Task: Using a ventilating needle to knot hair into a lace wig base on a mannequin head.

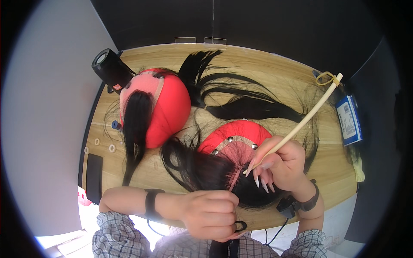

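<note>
My right hand [282,163] grips a long cream-coloured stick tool [307,116] like a pen. Its tip touches or nearly touches the pink parting of a black-haired wig [193,170]. Under the wig is a red mannequin head [241,129], with silver pins along a beige band. At the parting's near end my left hand [211,213] is closed in a fist. A small loop of black hair [241,225] shows beside its fingers, which hide the rest. A yellowish band is looped around the stick's far end.
Another red head [174,107] with a pink cap and black hair lies at left, beside a black cylindrical speaker [109,66]. Loose black hair [254,107] spreads behind. A dark flat phone-like slab [94,176] and small cream rings [112,148] lie left; a blue-white box [349,120] stands right.
</note>
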A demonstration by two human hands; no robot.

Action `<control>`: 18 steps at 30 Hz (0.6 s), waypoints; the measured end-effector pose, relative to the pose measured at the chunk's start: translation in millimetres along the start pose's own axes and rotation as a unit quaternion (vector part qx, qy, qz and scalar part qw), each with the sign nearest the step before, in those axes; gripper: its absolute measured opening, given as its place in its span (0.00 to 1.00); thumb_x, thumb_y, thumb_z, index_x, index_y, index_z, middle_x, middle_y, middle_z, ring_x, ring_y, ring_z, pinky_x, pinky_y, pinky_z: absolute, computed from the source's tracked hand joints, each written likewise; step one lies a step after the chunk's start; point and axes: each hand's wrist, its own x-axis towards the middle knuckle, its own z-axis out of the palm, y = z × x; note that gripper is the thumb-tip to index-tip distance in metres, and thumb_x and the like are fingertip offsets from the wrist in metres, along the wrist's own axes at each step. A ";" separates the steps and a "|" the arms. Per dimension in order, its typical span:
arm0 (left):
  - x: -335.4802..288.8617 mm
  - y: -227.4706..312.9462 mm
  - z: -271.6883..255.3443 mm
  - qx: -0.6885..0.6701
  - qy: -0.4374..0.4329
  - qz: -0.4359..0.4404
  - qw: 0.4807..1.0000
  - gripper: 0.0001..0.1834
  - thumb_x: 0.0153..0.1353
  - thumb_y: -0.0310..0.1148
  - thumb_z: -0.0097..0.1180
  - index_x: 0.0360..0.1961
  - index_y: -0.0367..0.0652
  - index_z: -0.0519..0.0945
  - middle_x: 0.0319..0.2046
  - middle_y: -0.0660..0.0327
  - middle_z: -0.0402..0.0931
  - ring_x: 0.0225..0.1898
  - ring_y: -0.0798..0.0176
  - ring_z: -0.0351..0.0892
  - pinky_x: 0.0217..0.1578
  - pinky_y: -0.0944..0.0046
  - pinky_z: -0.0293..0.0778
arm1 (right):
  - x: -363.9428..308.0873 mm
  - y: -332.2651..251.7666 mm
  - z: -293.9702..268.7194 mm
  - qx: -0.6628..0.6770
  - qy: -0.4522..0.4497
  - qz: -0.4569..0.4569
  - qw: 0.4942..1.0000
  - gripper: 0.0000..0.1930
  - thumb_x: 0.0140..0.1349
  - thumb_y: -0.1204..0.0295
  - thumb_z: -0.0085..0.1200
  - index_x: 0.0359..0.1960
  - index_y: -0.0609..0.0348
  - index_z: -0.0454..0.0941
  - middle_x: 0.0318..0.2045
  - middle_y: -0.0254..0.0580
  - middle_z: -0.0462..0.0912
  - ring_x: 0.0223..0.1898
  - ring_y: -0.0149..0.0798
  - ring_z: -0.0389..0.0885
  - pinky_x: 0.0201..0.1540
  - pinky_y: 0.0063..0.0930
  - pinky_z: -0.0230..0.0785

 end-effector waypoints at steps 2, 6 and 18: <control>0.5 0.4 -0.6 0.001 0.001 0.001 1.000 0.09 0.57 0.26 0.57 0.21 0.36 0.76 0.21 0.59 0.69 0.24 0.61 0.71 0.31 0.61 0.76 | 0.0 -0.3 1.8 0.005 0.005 -0.001 1.000 0.07 0.67 0.76 0.51 0.34 0.67 0.79 0.21 0.39 0.81 0.17 0.20 0.75 0.18 0.12 0.65; 1.0 0.8 -0.5 0.000 0.000 0.003 1.000 0.09 0.57 0.26 0.57 0.20 0.37 0.76 0.21 0.59 0.69 0.23 0.61 0.71 0.31 0.62 0.76 | -0.2 0.1 2.6 0.011 0.008 -0.005 1.000 0.07 0.67 0.76 0.51 0.34 0.67 0.79 0.21 0.39 0.81 0.16 0.20 0.75 0.17 0.12 0.64; 1.1 1.8 -0.1 -0.001 0.001 0.001 1.000 0.09 0.57 0.25 0.57 0.20 0.36 0.76 0.21 0.59 0.69 0.23 0.61 0.72 0.30 0.62 0.77 | -0.8 3.2 2.5 0.032 0.010 -0.020 0.999 0.07 0.68 0.77 0.49 0.35 0.68 0.77 0.22 0.40 0.81 0.16 0.20 0.74 0.17 0.11 0.64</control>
